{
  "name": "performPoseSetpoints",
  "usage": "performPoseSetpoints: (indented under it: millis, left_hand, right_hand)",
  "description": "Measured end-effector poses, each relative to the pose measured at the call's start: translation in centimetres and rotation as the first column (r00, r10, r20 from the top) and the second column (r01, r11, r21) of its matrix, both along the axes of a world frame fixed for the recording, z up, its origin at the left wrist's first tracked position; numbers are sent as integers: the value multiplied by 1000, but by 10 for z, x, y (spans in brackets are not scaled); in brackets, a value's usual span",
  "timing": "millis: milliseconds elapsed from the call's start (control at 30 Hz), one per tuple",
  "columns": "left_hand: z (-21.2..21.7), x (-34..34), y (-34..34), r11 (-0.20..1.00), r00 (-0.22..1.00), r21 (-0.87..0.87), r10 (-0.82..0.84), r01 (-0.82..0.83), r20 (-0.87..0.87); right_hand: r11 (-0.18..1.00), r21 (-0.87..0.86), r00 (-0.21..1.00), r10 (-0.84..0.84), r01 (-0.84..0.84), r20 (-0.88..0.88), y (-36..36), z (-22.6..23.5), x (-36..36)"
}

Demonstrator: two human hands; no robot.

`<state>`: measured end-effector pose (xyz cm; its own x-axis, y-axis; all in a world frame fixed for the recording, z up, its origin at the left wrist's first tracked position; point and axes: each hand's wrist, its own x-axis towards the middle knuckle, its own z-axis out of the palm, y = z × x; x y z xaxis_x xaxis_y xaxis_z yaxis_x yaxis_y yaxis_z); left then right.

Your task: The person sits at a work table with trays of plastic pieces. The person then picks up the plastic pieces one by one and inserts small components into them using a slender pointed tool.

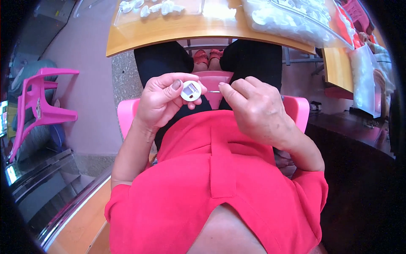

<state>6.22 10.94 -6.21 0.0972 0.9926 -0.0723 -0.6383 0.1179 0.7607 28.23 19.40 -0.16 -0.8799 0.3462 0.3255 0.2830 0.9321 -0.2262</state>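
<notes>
Over my lap, my left hand [156, 99] pinches a small round white plastic piece [192, 97] between thumb and fingers. Its upper face shows a squarish recess with a small dark spot near the lower edge. My right hand [256, 106] is closed on a thin metal rod-like tool [214, 91]. The tool's slim shaft points left toward the round piece, close to the fingertips of my left hand. Most of the tool is hidden inside my right hand, so its exact kind does not show.
Ahead of my knees is a wooden table [169, 36]. White plastic parts [156, 7] lie in a clear tray at its left, and a heap of translucent white pieces [287, 21] fills a clear container at its right. An overturned pink plastic chair [40, 106] is at the left.
</notes>
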Motion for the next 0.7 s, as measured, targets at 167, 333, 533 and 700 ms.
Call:
performPoseSetpoints:
  millis: [167, 333, 533, 700]
  left_hand:
    - [1, 5, 4, 999, 998, -4, -31, 32, 61]
    - [32, 14, 22, 996, 993, 80, 58, -50, -101]
    - [151, -10, 94, 545, 311, 801, 828, -246, -467]
    - [236, -39, 204, 734, -105, 675, 667, -76, -738]
  right_hand:
    - [999, -44, 999, -8, 6, -37, -1, -1, 6]
    - [999, -41, 998, -19, 17, -52, 12, 12, 18]
    - [995, -75, 998, -58, 59, 23, 32, 20, 54]
    - [989, -103, 994, -106, 103, -23, 46, 39, 83]
